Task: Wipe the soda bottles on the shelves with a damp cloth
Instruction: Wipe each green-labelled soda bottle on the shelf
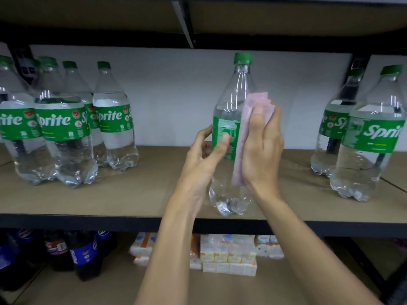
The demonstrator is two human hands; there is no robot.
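My right fingers (256,115) are curled round the cloth (241,137), thumb on top pinning it flat to the bottle (231,102). The other fingertips go round the far side, where I can't see them. The pink cloth lies in a long fold under my palm, from just above the thumb to well below the wrist. That puts a long strip on the plastic, so I judge this grip is meant for wiping along the bottle's length.

My left fingers (222,144) grip the other side. The thumb presses on the green label and the rest wrap behind, clamped enough to steady the bottle against the cloth's push. So the two hands hold it between them, one bracing and one wiping.

The bottle stands nearly upright between my fingers, green cap (243,58) well above them and its base below both wrists, near the front edge of the shelf (132,194). I can't tell whether the base rests on the board or hangs just clear of it.

Well off to the left of my left fingers a cluster of Sprite bottles (63,128) stands on the same shelf. Well right of my right fingers stand two more (370,139). The gap around my hands gives room to turn this one.

Below my forearms, the lower shelf carries dark cola bottles (83,254) on the left and small boxes (229,252) in the middle.

I judge one bottle is mid-wipe, and nothing here shows which of the others are done.
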